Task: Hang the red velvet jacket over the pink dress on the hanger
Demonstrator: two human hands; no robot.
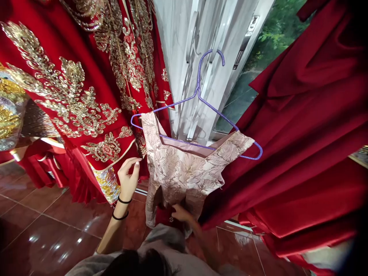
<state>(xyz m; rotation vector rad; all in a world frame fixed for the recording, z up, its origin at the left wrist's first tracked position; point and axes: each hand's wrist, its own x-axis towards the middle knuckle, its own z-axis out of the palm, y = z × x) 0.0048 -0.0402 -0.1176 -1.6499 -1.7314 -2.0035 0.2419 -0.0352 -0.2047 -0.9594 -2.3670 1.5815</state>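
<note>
Dark hair (138,264) and one grey shirt (163,235) fill the bottom edge, closest to the lens. Plain red cloth (310,103) hangs down the right side in overlapping folds; how many pieces make it up, I cannot tell. On the left hangs red clothing with gold beadwork (86,76), its lower edge ending above the tiled floor (34,207). Between the two stands one white door (172,23), next to one pane of glass (267,50) with green leaves showing through it.

One pale pink dress (186,168) is in the middle, in front of the door, its two shoulders hung over one purple hanger (198,90). Whether the hanger's single hook rests on anything is not clear.

Two hands are at the dress. The left hand (128,176) is raised just beside its left edge, fingers bent and thumb close to them; I cannot tell whether they pinch anything. The right hand (181,212) is lower, at the underside, fingers curled and partly hidden, so its hold cannot be told either. Two black bands (120,216) circle the left wrist. One small sparkling ornament (171,219) shows just below the right fingertips.
</note>
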